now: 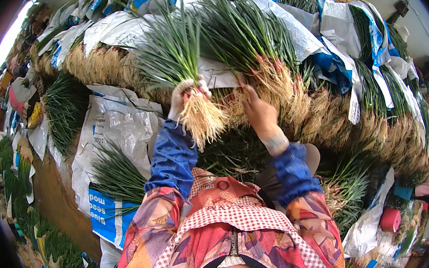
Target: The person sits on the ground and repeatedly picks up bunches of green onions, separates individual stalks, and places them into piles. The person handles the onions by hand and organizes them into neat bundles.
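Note:
My left hand (177, 99), in what looks like a pale glove, grips a bunch of spring-onion-like plants (202, 114) by their reddish stem bases. Long green leaves fan out above the fist, and straw-coloured roots hang below it. To the right, my bare right hand (260, 112) pinches the reddish base of a single thin plant (240, 79) between thumb and fingers. Just beyond it lies a loose heap of similar plants (253, 35), roots facing me, on top of white plastic sacks (215, 74).
A long stacked row of rooted bundles (105, 65) curves across the front, partly covered by sacks. At left lies a white and blue sack (120, 111) with a small leafy bundle (117, 177) on it. More plants (342, 191) and a pink block-like object (390, 220) lie at right.

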`<state>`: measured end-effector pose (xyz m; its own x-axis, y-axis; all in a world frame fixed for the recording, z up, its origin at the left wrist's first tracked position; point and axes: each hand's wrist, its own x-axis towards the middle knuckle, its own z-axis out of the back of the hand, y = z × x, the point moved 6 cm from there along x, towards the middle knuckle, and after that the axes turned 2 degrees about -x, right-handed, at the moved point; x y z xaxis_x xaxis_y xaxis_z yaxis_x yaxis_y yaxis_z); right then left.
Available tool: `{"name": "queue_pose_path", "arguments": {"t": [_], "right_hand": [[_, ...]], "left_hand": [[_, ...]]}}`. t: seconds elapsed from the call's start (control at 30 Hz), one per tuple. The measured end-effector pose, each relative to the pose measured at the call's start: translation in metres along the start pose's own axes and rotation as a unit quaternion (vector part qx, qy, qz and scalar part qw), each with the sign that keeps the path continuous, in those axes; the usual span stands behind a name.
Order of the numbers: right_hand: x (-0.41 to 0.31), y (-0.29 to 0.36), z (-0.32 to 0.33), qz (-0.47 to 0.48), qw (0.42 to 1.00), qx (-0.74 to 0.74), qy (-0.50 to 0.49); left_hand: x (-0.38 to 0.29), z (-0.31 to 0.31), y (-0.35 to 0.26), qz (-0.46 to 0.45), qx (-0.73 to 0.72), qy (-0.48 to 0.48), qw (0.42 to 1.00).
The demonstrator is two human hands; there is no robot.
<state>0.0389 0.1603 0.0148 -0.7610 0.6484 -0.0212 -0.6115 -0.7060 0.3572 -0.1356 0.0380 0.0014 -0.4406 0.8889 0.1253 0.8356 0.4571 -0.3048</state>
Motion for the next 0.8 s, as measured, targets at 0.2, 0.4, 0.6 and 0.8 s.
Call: {"name": "queue_pose_path", "arguments": {"t": [0.2, 0.4, 0.6, 0.8], "right_hand": [[0.017, 0.029, -0.007, 0.109, 0.994, -0.013, 0.0], [0.014, 0.024, -0.017, 0.039, 0.971, 0.235, -0.003], [0.021, 0.055, -0.081, -0.17, 0.595, 0.738, 0.269], [0.022, 0.035, -0.086, -0.171, 0.42, 0.879, 0.148]], "left_hand": [[-0.035, 0.016, 0.05, 0.094, -0.075, -0.065, 0.991], [-0.055, 0.04, 0.073, 0.089, -0.132, -0.005, 0.987], [-0.059, 0.04, 0.076, 0.088, -0.147, 0.065, 0.983], [-0.051, 0.026, 0.071, 0.081, -0.117, 0.058, 0.988]]}}
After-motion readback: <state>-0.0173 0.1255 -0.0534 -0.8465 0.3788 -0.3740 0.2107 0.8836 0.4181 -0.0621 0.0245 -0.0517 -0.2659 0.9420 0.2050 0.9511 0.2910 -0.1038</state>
